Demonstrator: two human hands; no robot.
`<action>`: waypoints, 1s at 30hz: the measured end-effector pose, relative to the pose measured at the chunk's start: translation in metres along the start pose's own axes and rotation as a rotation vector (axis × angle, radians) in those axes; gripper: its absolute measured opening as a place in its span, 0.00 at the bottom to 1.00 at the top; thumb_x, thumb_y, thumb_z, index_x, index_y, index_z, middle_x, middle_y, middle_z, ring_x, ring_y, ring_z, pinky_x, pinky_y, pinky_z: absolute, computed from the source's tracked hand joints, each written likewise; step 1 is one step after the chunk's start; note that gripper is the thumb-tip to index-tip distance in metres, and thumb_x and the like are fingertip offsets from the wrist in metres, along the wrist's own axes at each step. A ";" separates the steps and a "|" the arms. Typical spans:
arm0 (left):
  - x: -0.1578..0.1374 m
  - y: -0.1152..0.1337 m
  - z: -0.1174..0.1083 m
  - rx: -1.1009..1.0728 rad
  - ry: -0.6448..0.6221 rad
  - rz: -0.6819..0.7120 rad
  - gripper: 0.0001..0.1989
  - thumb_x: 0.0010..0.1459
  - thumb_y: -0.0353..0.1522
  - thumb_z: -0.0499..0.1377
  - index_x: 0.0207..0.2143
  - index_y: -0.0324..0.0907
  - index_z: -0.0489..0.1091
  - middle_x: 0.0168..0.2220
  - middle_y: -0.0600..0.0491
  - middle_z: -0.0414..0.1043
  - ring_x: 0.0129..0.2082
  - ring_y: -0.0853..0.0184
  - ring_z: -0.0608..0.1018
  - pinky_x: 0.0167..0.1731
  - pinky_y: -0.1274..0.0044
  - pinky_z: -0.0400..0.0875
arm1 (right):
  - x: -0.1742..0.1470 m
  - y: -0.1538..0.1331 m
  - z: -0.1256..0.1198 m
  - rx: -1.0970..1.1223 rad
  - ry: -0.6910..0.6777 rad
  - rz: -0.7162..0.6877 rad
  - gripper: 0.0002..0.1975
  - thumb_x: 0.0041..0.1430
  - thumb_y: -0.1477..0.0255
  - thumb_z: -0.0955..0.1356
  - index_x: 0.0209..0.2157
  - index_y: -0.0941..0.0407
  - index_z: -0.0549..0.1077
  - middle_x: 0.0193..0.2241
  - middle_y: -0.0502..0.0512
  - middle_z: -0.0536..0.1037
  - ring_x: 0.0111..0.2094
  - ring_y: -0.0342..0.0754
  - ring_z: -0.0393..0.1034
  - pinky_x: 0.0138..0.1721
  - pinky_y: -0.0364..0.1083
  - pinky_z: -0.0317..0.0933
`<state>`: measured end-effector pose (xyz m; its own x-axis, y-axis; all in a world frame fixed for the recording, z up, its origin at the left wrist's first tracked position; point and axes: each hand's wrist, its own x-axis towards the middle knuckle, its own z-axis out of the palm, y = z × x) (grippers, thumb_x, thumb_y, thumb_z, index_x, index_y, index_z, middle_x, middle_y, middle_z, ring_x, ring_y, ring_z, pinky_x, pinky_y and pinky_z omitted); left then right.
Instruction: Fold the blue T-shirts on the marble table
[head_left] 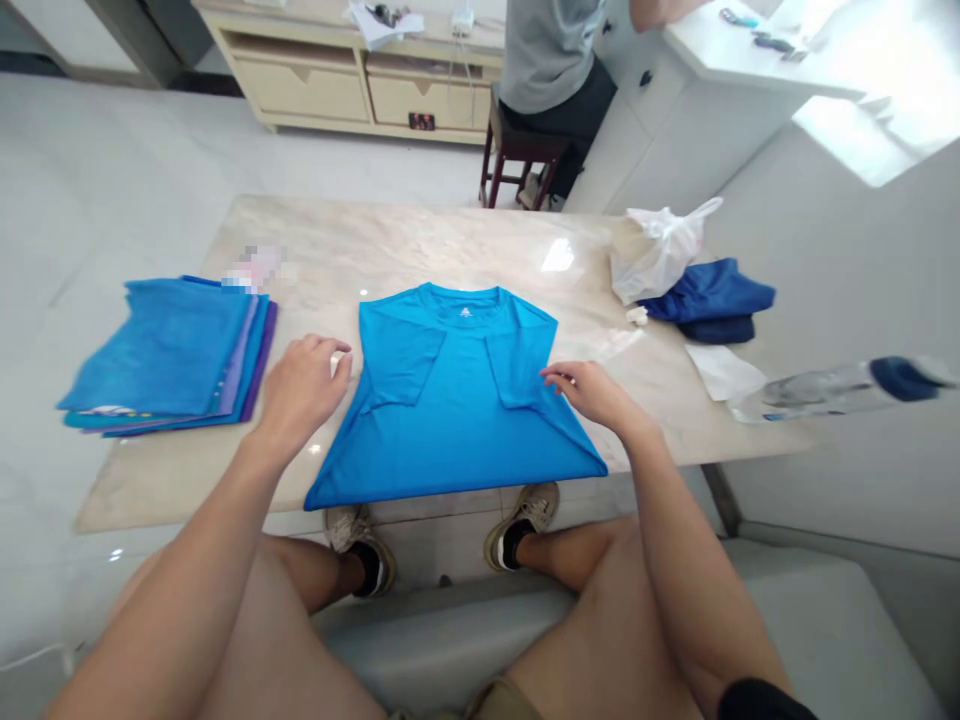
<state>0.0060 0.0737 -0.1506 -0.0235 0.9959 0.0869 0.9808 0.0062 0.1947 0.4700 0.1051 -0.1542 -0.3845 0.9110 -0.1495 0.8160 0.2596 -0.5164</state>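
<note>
A blue shirt (457, 410) lies mid-frame. Left of it, the left hand (306, 392) curls loosely, empty; I cannot tell whether the right hand (591, 390) grips the shirt's right edge.

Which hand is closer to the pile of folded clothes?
Left. The left hand is just beside the pile, between it and the shirt; the right hand is at the shirt's other side.

White plastic bag (658, 258); clear bottle (829, 388) near paper (720, 370).
</note>
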 end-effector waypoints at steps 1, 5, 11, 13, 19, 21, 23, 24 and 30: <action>0.002 0.004 0.003 -0.004 0.001 0.015 0.21 0.75 0.41 0.50 0.53 0.44 0.80 0.55 0.40 0.81 0.58 0.46 0.79 0.58 0.58 0.77 | 0.000 0.004 -0.005 -0.039 0.064 0.059 0.17 0.77 0.72 0.65 0.53 0.54 0.86 0.49 0.60 0.89 0.52 0.59 0.84 0.58 0.53 0.73; 0.008 0.028 0.017 -0.040 -0.061 0.139 0.20 0.74 0.40 0.52 0.55 0.44 0.80 0.56 0.41 0.80 0.59 0.47 0.79 0.57 0.59 0.77 | 0.002 0.012 -0.016 -0.222 0.191 0.192 0.16 0.76 0.73 0.65 0.53 0.55 0.85 0.51 0.63 0.88 0.54 0.62 0.82 0.58 0.55 0.72; 0.002 0.069 0.035 -0.020 -0.199 0.328 0.17 0.76 0.37 0.55 0.60 0.44 0.77 0.58 0.43 0.80 0.59 0.49 0.79 0.57 0.62 0.76 | 0.014 -0.016 0.016 -0.239 0.048 -0.031 0.12 0.78 0.70 0.67 0.50 0.54 0.84 0.49 0.61 0.86 0.52 0.59 0.80 0.55 0.51 0.70; -0.002 0.078 0.040 0.001 -0.218 0.339 0.17 0.77 0.36 0.55 0.62 0.44 0.76 0.59 0.43 0.79 0.59 0.50 0.79 0.56 0.63 0.76 | 0.021 -0.026 0.029 -0.277 0.058 -0.095 0.13 0.79 0.70 0.67 0.55 0.56 0.82 0.52 0.63 0.84 0.55 0.60 0.77 0.58 0.53 0.69; -0.005 0.095 0.046 0.056 -0.217 0.243 0.18 0.78 0.34 0.55 0.64 0.39 0.73 0.58 0.39 0.77 0.58 0.50 0.79 0.54 0.64 0.75 | 0.054 -0.033 0.057 -0.366 0.153 -0.120 0.21 0.79 0.69 0.65 0.66 0.58 0.76 0.63 0.70 0.76 0.61 0.67 0.69 0.62 0.62 0.67; -0.005 0.098 0.043 0.063 -0.221 0.230 0.18 0.78 0.34 0.55 0.64 0.38 0.73 0.58 0.39 0.77 0.57 0.50 0.79 0.53 0.64 0.75 | 0.068 -0.029 0.064 -0.350 0.203 -0.080 0.20 0.78 0.69 0.65 0.66 0.57 0.76 0.62 0.70 0.76 0.60 0.67 0.68 0.61 0.62 0.67; -0.007 0.100 0.039 0.064 -0.215 0.244 0.18 0.78 0.34 0.54 0.64 0.39 0.73 0.57 0.40 0.78 0.57 0.50 0.80 0.53 0.64 0.74 | 0.083 -0.025 0.069 -0.320 0.257 -0.032 0.19 0.78 0.69 0.65 0.65 0.56 0.77 0.59 0.70 0.77 0.59 0.67 0.68 0.60 0.62 0.67; -0.008 0.100 0.037 0.063 -0.208 0.254 0.18 0.79 0.35 0.54 0.64 0.39 0.73 0.56 0.40 0.78 0.57 0.50 0.80 0.53 0.64 0.74 | 0.090 -0.022 0.071 -0.301 0.279 -0.010 0.18 0.78 0.69 0.66 0.63 0.56 0.79 0.58 0.69 0.78 0.58 0.67 0.68 0.60 0.62 0.68; -0.014 0.097 0.029 0.059 -0.199 0.252 0.18 0.79 0.36 0.53 0.63 0.41 0.74 0.56 0.41 0.79 0.57 0.50 0.80 0.53 0.64 0.75 | 0.117 -0.013 0.073 -0.158 0.319 -0.045 0.13 0.76 0.71 0.65 0.48 0.53 0.84 0.50 0.65 0.81 0.54 0.64 0.71 0.59 0.62 0.68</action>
<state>0.1071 0.0631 -0.1612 0.2543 0.9647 -0.0690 0.9606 -0.2437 0.1338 0.3825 0.1849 -0.2265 -0.2880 0.9452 0.1538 0.8677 0.3255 -0.3756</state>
